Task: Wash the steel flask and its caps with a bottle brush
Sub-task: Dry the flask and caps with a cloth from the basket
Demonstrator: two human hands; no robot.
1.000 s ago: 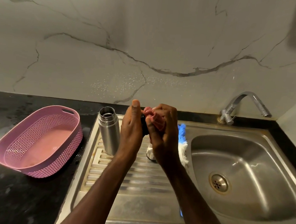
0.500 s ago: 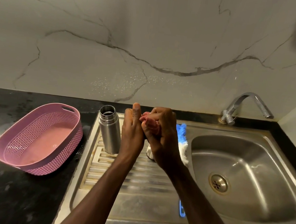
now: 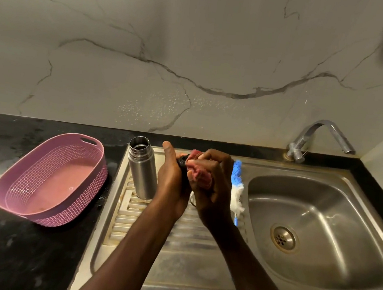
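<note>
The open steel flask (image 3: pixel 141 166) stands upright on the ribbed drainboard (image 3: pixel 153 230), just left of my hands. My left hand (image 3: pixel 172 180) grips a small black cap (image 3: pixel 181 160), which shows only partly between the fingers. My right hand (image 3: pixel 212 184) presses a pink cloth (image 3: pixel 198 175) against that cap. A bottle brush with blue and white bristles (image 3: pixel 237 185) lies on the drainboard behind my right hand, by the basin's edge. Something shiny sits under my hands, mostly hidden.
A pink perforated plastic basket (image 3: pixel 49 179) sits on the black counter at the left. The steel sink basin (image 3: pixel 318 229) with its drain is at the right, under a chrome tap (image 3: pixel 316 136). A marble wall rises behind.
My hands stay together over the drainboard; the pink cloth has shifted around the cap and the left thumb has moved slightly. The flask and brush have not moved.
</note>
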